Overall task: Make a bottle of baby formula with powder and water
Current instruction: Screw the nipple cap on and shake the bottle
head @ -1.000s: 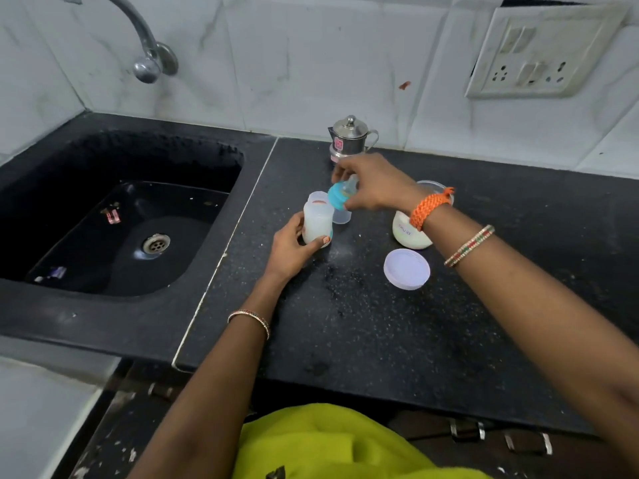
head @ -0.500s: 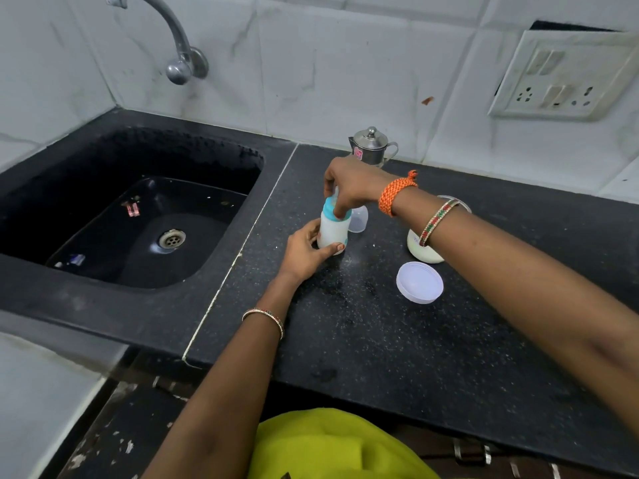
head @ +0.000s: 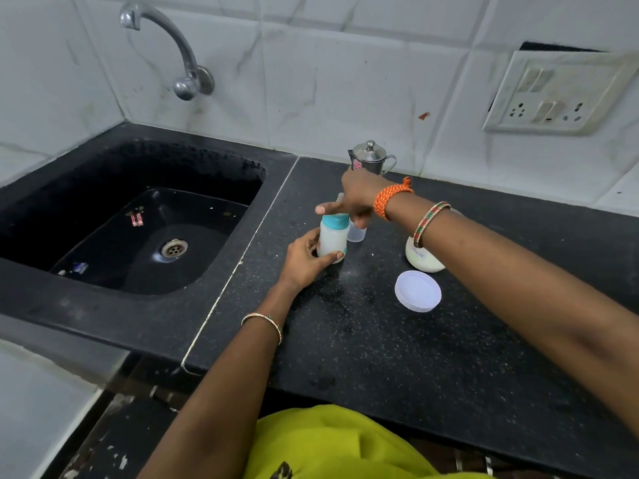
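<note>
Head view. The baby bottle (head: 331,240), translucent white with a teal collar (head: 334,221), stood upright on the black speckled bench (head: 397,347), just right of the sink (head: 138,233). The left hand (head: 304,259) grasped the bottle's base, thumb across its front. The right hand (head: 358,198) came from above, its grip curled round the teal collar. A clear cap (head: 357,234) stood just behind the bottle, below the right hand. To the right of both hands stood the open white formula tub (head: 423,259), partly hidden by the right forearm; its blue lettering was too blurred to read. The tub's lid (head: 417,291) lay flat nearer the person. Beyond the right hand a small steel lidded jug (head: 370,157) stood at the wall, bearing a red sticker that could not be read. A wall tap (head: 173,50) arched over the sink.

Compared with half a second earlier, the right wrist had rotated, its thumb now pointing left over the collar; the bottle and left hand had kept their places.
</note>
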`<state>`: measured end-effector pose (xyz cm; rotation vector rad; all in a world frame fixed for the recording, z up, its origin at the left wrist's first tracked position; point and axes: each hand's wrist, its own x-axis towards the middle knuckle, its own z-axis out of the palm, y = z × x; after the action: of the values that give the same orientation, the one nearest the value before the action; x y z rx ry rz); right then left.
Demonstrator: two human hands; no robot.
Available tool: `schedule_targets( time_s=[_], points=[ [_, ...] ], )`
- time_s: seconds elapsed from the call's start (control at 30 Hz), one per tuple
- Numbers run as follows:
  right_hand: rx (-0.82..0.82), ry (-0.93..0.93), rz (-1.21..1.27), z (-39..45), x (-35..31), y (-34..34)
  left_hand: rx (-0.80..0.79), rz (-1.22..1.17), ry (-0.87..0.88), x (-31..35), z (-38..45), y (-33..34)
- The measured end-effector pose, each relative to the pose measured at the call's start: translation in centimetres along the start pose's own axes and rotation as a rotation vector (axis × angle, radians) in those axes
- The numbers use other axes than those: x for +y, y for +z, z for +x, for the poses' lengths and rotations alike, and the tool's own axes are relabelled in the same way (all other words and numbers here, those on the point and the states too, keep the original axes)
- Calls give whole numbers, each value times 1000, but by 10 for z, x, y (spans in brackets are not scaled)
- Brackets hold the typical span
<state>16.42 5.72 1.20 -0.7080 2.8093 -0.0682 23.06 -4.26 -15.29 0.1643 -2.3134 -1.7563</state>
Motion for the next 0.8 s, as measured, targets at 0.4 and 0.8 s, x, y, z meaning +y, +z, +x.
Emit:
schedule_targets(
  time_s=[0.4,0.8],
  points=[
    [140,-181,-33,1,-5,9,3,-28,11,-5,2,2],
    [-9,-241,-50,10,1,2,13,-52,-14,-1,3,2]
  ],
)
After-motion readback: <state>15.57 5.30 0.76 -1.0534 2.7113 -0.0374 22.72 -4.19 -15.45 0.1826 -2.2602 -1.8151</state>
